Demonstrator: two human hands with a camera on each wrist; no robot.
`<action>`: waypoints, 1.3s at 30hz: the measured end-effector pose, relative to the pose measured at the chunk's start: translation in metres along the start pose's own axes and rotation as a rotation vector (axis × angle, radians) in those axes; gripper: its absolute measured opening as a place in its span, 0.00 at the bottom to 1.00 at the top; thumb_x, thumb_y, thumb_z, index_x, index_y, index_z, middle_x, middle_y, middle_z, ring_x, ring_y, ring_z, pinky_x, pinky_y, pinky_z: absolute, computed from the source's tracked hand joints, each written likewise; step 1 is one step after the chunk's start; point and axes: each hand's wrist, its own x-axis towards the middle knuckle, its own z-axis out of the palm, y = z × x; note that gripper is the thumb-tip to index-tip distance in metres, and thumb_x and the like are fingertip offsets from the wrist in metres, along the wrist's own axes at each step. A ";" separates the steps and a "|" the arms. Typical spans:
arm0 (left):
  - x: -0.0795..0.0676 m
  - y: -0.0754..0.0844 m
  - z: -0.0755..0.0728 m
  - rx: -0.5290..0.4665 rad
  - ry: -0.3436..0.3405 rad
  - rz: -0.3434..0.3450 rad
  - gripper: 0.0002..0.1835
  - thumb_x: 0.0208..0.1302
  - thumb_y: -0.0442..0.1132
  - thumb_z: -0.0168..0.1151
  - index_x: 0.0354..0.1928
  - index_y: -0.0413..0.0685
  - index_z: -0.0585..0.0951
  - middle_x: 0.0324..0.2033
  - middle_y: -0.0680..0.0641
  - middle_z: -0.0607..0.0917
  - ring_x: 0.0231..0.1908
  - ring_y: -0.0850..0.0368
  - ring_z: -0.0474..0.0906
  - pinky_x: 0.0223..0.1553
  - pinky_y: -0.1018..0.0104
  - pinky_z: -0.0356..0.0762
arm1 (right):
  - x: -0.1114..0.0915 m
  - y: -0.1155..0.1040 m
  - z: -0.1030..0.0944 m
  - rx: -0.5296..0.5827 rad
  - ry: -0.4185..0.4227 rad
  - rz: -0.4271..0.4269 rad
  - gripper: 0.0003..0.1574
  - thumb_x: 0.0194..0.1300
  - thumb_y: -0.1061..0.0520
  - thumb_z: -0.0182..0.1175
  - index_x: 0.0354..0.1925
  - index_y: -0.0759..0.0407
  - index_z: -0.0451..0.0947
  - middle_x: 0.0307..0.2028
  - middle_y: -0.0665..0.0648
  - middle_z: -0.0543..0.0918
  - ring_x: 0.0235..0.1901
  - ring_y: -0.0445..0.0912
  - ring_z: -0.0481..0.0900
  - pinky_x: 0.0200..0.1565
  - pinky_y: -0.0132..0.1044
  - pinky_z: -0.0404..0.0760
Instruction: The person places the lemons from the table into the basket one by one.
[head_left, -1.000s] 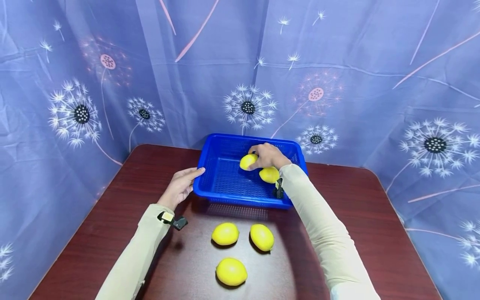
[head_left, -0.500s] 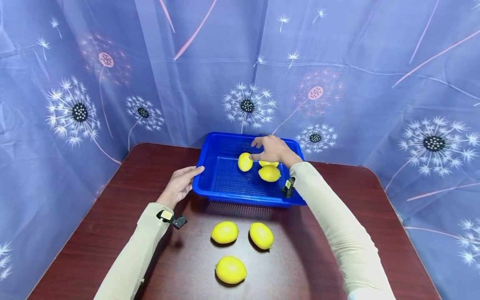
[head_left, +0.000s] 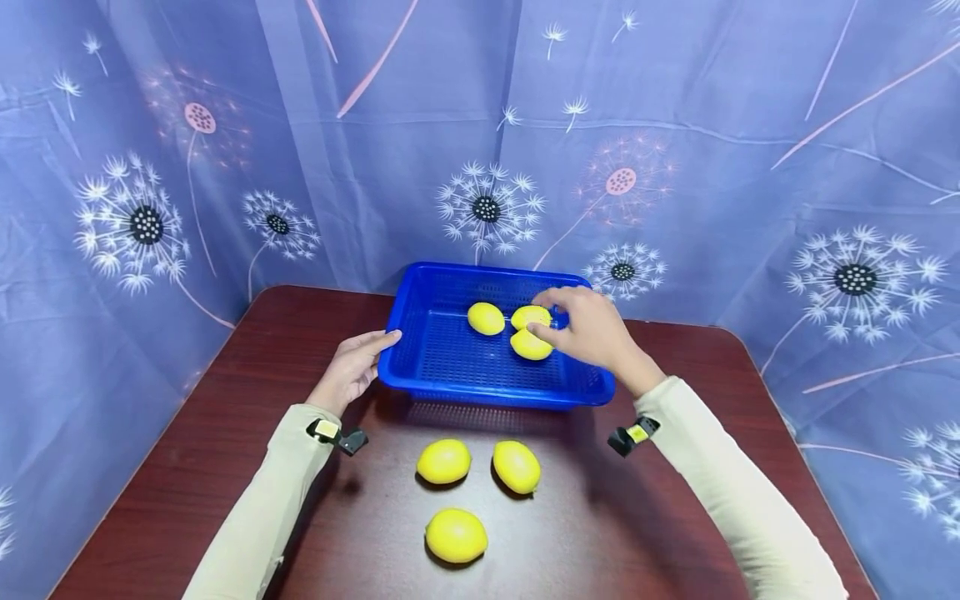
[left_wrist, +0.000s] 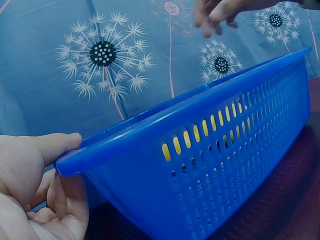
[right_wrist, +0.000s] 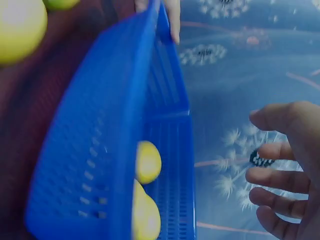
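Note:
My left hand (head_left: pixel 347 369) grips the left rim of a blue plastic basket (head_left: pixel 487 392), thumb on top and fingers beneath, as the left wrist view shows. My right hand (head_left: pixel 594 331) is over the basket's right side in the head view, its fingers (right_wrist: pixel 277 180) spread and holding nothing in the right wrist view. Inside the basket are three lemons: one lemon (head_left: pixel 486 318) by itself near the middle, and a front lemon (head_left: pixel 530 346) close against a back lemon (head_left: pixel 530 317). The right hand's thumb and fingertips overlap these two in the head view.
On the brown table (head_left: pixel 337 517) in front of the basket lie three more lemons: a left lemon (head_left: pixel 444 462), a right lemon (head_left: pixel 517 467) and a near lemon (head_left: pixel 456 536). A blue dandelion-print curtain (head_left: pixel 375 167) hangs close behind the basket and along both sides.
My right hand has let go of a lemon, which now lies in the basket's middle, and has moved to the right. My left hand keeps its grip on the rim.

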 end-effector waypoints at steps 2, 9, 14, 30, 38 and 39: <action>-0.001 0.001 0.000 0.003 -0.004 0.001 0.17 0.66 0.45 0.72 0.50 0.47 0.79 0.23 0.60 0.80 0.21 0.69 0.77 0.24 0.78 0.78 | -0.015 -0.007 0.000 0.004 0.030 -0.007 0.25 0.65 0.41 0.69 0.51 0.55 0.85 0.45 0.54 0.88 0.43 0.51 0.83 0.42 0.50 0.83; -0.003 0.003 0.000 0.025 0.020 -0.008 0.13 0.65 0.47 0.73 0.45 0.52 0.81 0.18 0.61 0.73 0.18 0.69 0.70 0.18 0.81 0.69 | -0.066 -0.028 0.011 0.040 0.123 -0.044 0.26 0.60 0.41 0.73 0.50 0.56 0.85 0.43 0.53 0.88 0.43 0.50 0.82 0.41 0.48 0.83; -0.003 0.003 0.000 0.050 0.019 -0.008 0.13 0.65 0.49 0.73 0.44 0.53 0.81 0.17 0.61 0.69 0.16 0.69 0.64 0.15 0.80 0.60 | -0.095 -0.038 0.024 0.050 0.171 -0.070 0.26 0.57 0.42 0.75 0.49 0.54 0.86 0.45 0.51 0.88 0.43 0.46 0.81 0.40 0.44 0.83; -0.007 0.001 0.003 0.002 0.011 0.007 0.09 0.68 0.45 0.70 0.42 0.52 0.81 0.23 0.59 0.81 0.24 0.68 0.77 0.25 0.78 0.78 | -0.151 -0.055 0.079 0.060 0.091 0.042 0.35 0.49 0.33 0.78 0.48 0.51 0.86 0.40 0.47 0.88 0.39 0.40 0.78 0.34 0.37 0.81; -0.007 0.002 0.004 0.006 0.030 -0.006 0.12 0.67 0.45 0.71 0.46 0.50 0.80 0.26 0.59 0.82 0.25 0.67 0.78 0.26 0.77 0.79 | -0.150 -0.062 0.095 0.002 0.002 0.117 0.41 0.49 0.24 0.73 0.52 0.48 0.85 0.41 0.46 0.88 0.41 0.44 0.79 0.33 0.40 0.82; -0.007 0.002 0.003 0.010 0.026 -0.007 0.13 0.67 0.45 0.71 0.47 0.49 0.79 0.26 0.59 0.83 0.25 0.67 0.79 0.26 0.77 0.80 | -0.151 -0.063 0.096 -0.004 -0.005 0.119 0.42 0.49 0.24 0.73 0.53 0.48 0.85 0.42 0.46 0.88 0.42 0.44 0.80 0.34 0.41 0.82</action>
